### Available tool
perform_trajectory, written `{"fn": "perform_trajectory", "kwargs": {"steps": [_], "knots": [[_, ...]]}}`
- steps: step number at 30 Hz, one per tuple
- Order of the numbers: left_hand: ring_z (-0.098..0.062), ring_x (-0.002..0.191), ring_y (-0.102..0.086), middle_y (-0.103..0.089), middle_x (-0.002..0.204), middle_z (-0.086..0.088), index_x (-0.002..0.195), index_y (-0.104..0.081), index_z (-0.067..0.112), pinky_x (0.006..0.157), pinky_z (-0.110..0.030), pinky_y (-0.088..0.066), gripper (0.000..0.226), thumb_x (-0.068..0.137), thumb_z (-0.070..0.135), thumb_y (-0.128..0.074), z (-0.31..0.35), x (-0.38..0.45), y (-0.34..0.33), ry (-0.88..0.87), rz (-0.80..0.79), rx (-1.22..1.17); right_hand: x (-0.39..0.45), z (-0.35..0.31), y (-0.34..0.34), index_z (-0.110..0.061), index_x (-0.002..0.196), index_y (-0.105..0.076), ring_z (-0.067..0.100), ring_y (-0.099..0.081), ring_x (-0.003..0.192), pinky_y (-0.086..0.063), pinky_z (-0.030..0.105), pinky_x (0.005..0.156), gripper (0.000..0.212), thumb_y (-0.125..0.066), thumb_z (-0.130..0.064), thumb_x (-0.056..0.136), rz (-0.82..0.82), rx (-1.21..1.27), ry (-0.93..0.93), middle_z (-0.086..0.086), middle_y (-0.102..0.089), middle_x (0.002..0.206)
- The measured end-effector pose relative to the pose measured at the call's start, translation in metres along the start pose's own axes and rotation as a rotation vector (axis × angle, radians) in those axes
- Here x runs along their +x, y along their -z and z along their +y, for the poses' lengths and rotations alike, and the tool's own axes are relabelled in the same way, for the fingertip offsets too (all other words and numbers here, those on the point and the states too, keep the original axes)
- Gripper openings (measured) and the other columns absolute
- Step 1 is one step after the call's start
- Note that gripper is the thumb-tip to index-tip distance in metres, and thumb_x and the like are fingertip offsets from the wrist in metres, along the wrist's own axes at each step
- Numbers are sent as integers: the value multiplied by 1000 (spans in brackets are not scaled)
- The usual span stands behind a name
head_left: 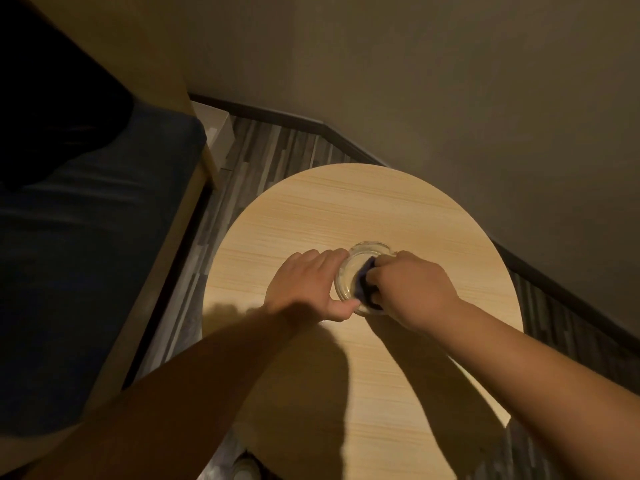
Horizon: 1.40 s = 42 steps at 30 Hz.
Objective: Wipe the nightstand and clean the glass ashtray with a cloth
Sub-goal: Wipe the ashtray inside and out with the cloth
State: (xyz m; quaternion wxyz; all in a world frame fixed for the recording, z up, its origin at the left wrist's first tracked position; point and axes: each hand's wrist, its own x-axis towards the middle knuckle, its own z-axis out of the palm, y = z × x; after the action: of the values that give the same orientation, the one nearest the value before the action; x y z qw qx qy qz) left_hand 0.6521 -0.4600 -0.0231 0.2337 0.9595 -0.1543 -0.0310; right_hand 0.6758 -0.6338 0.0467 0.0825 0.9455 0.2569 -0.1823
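- Glass ashtray (360,271), clear and round, sits on the round wooden nightstand (346,209) near the middle of its top, a little toward the right edge.
- Your left hand (308,289) grips the ashtray on its left rim, fingers over the far side and thumb at the near side.
- Your right hand (412,289) is curled around a dark purple cloth (365,282) and presses it inside the bowl.
- Glass like this is probably heavy, stiff and breakable, and its smooth wall may slip; hold it by the thick rim and keep it flat on the top.
- The cloth is soft, so bunch it well to reach the inner corners.
- A bed with dark blue cover (104,220) stands just beside the left edge.
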Motion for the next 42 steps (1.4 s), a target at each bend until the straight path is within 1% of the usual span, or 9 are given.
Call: {"fn": "perform_trajectory", "kwargs": {"steps": [3, 6, 10, 13, 17, 24, 31, 35, 42], "knots": [[-18, 82, -49, -59, 95, 6, 120, -46, 22, 72, -34, -38, 66, 67, 62, -54, -1, -1, 0, -8, 25, -15, 6, -9, 2, -30, 107, -63, 23, -47, 98, -32, 30, 57, 20, -58, -31, 87, 35, 61, 96, -6, -54, 102], [-16, 79, -47, -57, 90, 8, 116, -46, 24, 71, -34, -38, 62, 67, 61, -56, -1, -2, 0, -18, 46, -53, 19, -8, 7, -30, 104, -61, 21, -50, 88, -36, 30, 56, 17, -55, -33, 88, 100, 123, 0, -7, -52, 97], [-11, 77, -42, -61, 95, 6, 121, -46, 22, 71, -30, -33, 69, 66, 63, -56, -2, -2, -3, -23, 61, -27, 14, 1, 6, -27, 106, -58, 20, -41, 75, -25, 28, 49, 17, -54, -30, 90, 56, 1, -112, -4, -49, 94], [-16, 82, -48, -62, 99, 5, 123, -44, 23, 73, -32, -37, 72, 65, 64, -54, -2, -3, -3, -38, 22, 1, -1, 4, -3, -30, 108, -60, 21, -47, 83, -32, 30, 54, 20, -56, -31, 88, 26, 35, -35, -5, -54, 103], [-16, 76, -45, -60, 89, 5, 114, -46, 24, 68, -31, -32, 63, 65, 62, -54, -2, -3, -3, -42, 52, -15, 0, -7, -7, -31, 102, -61, 21, -49, 90, -30, 29, 54, 18, -60, -33, 85, 84, 109, 110, -9, -51, 94], [-16, 75, -48, -56, 85, 9, 112, -47, 24, 69, -33, -39, 63, 63, 63, -56, -1, -3, -1, -20, 59, -52, 15, 0, -3, -28, 103, -57, 19, -39, 73, -23, 28, 50, 17, -58, -31, 86, 123, 25, -114, -5, -50, 93], [-17, 76, -49, -57, 83, 7, 111, -49, 22, 69, -32, -38, 64, 63, 63, -56, -1, -4, -2, -40, 56, -5, 2, -2, -4, -32, 102, -62, 18, -44, 91, -35, 30, 57, 17, -55, -36, 87, 35, 139, 160, -9, -52, 98], [-14, 74, -47, -51, 82, 13, 107, -48, 25, 68, -33, -39, 57, 64, 60, -60, 0, -1, 3, -23, 38, -49, 15, -5, 4, -29, 105, -60, 20, -47, 89, -30, 29, 53, 20, -59, -33, 85, 165, 40, 50, -7, -54, 100], [-14, 80, -45, -62, 98, 5, 120, -44, 25, 72, -33, -36, 68, 66, 66, -54, 2, -3, -1, -29, -10, 17, -4, 4, -3, -25, 106, -60, 23, -51, 89, -31, 31, 56, 18, -55, -24, 88, 93, 3, -47, -2, -56, 105]]}}
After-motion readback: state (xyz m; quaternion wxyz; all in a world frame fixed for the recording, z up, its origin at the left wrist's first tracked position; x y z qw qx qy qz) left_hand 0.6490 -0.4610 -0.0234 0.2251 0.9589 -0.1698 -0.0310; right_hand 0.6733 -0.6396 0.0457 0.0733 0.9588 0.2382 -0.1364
